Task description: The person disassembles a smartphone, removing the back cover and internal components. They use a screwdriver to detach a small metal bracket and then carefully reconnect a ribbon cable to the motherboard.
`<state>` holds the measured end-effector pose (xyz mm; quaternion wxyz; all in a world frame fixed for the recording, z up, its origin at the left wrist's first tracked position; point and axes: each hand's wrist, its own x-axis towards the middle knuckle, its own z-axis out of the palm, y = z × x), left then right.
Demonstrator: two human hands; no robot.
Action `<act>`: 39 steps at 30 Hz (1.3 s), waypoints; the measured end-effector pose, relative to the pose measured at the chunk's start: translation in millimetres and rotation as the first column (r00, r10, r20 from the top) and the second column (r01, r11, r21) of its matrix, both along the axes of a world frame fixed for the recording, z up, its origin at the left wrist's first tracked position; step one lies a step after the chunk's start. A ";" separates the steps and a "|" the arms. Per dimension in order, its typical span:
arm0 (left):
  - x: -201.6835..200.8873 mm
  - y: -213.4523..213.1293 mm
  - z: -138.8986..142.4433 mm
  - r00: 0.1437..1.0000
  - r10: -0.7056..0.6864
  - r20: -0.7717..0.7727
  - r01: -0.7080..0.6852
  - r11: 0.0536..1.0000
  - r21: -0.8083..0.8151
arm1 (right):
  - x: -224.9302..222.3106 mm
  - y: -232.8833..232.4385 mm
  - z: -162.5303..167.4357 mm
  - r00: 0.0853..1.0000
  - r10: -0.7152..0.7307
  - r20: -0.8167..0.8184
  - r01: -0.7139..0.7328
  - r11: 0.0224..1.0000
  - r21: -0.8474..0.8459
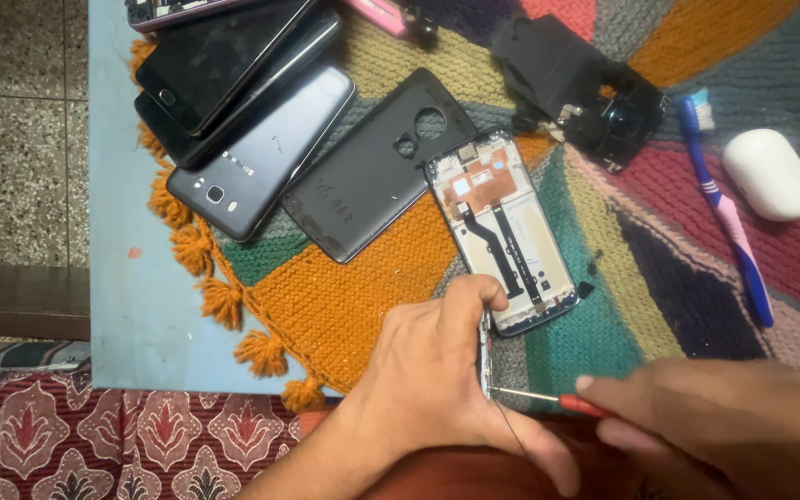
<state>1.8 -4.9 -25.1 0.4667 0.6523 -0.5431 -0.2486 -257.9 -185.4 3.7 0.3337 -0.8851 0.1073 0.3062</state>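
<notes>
Prying at a phone part near the mat's front edge

Left hand (428, 389) pinches a thin phone part (485, 356) on edge; right hand (733, 417) grips a red screwdriver (557, 401), tip touching it — prying seems underway, calling for gentle leverage. Opened phone (502, 231) lies just beyond.

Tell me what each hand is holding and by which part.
The left hand pinches a thin, flat metallic phone part on edge, thumb and fingers on its faces. The right hand holds a red-handled slim screwdriver by the handle, tip at that part.
</notes>
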 end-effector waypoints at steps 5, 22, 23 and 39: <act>0.5 -0.3 2.7 1.000 -0.007 -0.004 0.007 1.000 -0.002 | 9.1 5.6 18.1 0.941 -0.173 0.291 0.142 0.982 0.125; 1.4 -3.1 2.5 1.000 0.000 0.023 0.001 0.999 -0.032 | 20.6 5.6 19.3 0.902 -0.146 0.407 0.147 0.989 0.030; 1.4 -3.8 2.1 1.000 -0.001 0.018 0.002 0.999 -0.038 | 19.6 5.8 21.3 0.939 -0.194 0.285 0.190 0.981 0.040; 1.0 -5.6 1.3 0.998 0.013 0.055 -0.010 0.999 -0.043 | 35.5 11.6 31.6 0.877 -0.263 0.403 0.236 0.965 0.117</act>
